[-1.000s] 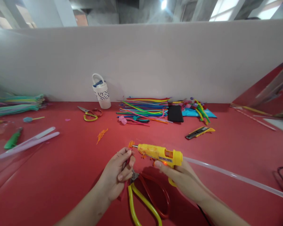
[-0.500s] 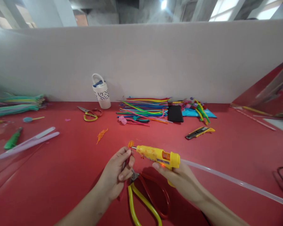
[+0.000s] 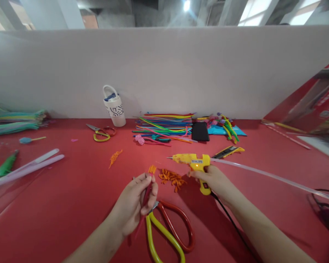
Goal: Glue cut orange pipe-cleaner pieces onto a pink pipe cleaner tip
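Observation:
My left hand (image 3: 135, 204) pinches a red pipe-cleaner stem (image 3: 146, 197) whose tip carries a small orange tuft (image 3: 152, 169). My right hand (image 3: 214, 179) grips a yellow hot glue gun (image 3: 190, 160), its nozzle pointing left and a clear glue stick (image 3: 263, 174) trailing out of its back to the right. The gun is held off to the right of the tuft, apart from it. A small heap of orange pipe-cleaner bits (image 3: 172, 178) lies on the red table (image 3: 71, 204) between my hands. Large scissors (image 3: 167, 230) with one red and one yellow handle lie below my left hand.
A bundle of coloured pipe cleaners (image 3: 164, 128), a black phone (image 3: 200, 131), a utility knife (image 3: 229, 151), small scissors (image 3: 101, 133) and a white cup (image 3: 113, 107) sit at the back by the white partition (image 3: 164, 69). More pipe cleaners (image 3: 13, 122) and clear sticks (image 3: 30, 166) lie left.
My right hand has drawn the glue gun away from the orange tuft, up and to the right. The heap of orange bits is now uncovered. My left hand keeps holding the stem.

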`<control>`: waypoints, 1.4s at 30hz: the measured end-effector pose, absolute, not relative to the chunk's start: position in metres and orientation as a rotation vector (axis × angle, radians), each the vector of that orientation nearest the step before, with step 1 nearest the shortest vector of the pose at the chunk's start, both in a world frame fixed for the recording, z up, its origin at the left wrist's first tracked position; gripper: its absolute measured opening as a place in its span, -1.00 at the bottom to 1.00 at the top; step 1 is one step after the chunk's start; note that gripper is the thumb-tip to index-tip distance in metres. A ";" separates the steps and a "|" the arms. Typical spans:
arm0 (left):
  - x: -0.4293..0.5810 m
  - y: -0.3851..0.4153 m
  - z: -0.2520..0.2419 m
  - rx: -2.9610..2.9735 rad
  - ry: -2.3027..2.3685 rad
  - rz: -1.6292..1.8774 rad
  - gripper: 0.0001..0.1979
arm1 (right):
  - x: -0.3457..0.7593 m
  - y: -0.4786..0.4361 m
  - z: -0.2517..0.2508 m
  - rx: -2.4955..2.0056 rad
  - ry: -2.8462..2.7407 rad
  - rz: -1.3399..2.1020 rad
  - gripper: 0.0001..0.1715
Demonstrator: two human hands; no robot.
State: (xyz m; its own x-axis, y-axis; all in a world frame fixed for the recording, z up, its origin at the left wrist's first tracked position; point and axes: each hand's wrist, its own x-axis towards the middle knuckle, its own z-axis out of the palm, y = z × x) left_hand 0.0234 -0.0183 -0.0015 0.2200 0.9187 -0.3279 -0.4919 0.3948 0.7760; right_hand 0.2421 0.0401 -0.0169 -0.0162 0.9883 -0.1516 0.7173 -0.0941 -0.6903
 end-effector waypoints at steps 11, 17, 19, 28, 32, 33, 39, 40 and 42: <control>0.023 -0.016 -0.009 1.007 1.270 1.140 -0.90 | 0.245 0.045 -0.012 -2.173 -2.113 0.046 -0.53; 0.025 -0.019 -0.005 0.962 1.191 1.071 -0.90 | 0.239 0.035 -0.005 -1.881 -2.289 -0.107 -0.72; 0.024 -0.019 -0.004 0.916 1.121 1.056 -0.89 | 0.233 0.030 -0.006 -1.476 -2.480 -0.020 -0.85; 0.027 -0.020 -0.009 0.779 0.928 1.015 -0.91 | 0.211 0.018 -0.021 -1.028 -2.665 0.090 -0.79; 0.031 -0.023 -0.013 0.785 0.937 1.019 -0.91 | 0.205 0.007 -0.010 -1.083 -2.329 0.728 -0.86; 0.032 -0.024 -0.013 0.778 0.925 1.006 -0.92 | 0.204 0.004 -0.007 -1.071 -2.214 0.887 -0.88; 0.035 -0.026 -0.012 0.747 0.850 0.957 -0.92 | 0.200 -0.005 0.000 -1.014 -1.818 1.430 -0.92; 0.036 -0.026 -0.011 0.748 0.856 0.956 -0.92 | 0.199 -0.005 0.000 -1.001 -1.787 1.486 -0.92; 0.036 -0.025 -0.011 0.755 0.879 0.957 -0.92 | 0.199 -0.005 0.000 -0.992 -1.736 1.522 -0.90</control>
State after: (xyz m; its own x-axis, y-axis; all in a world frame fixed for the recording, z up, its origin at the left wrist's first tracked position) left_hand 0.0357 -0.0255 -0.0105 0.3034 0.9091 -0.2854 -0.3612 0.3870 0.8484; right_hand 0.1985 -0.0047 0.0000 -0.5270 0.8495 -0.0265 0.1371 0.0542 -0.9891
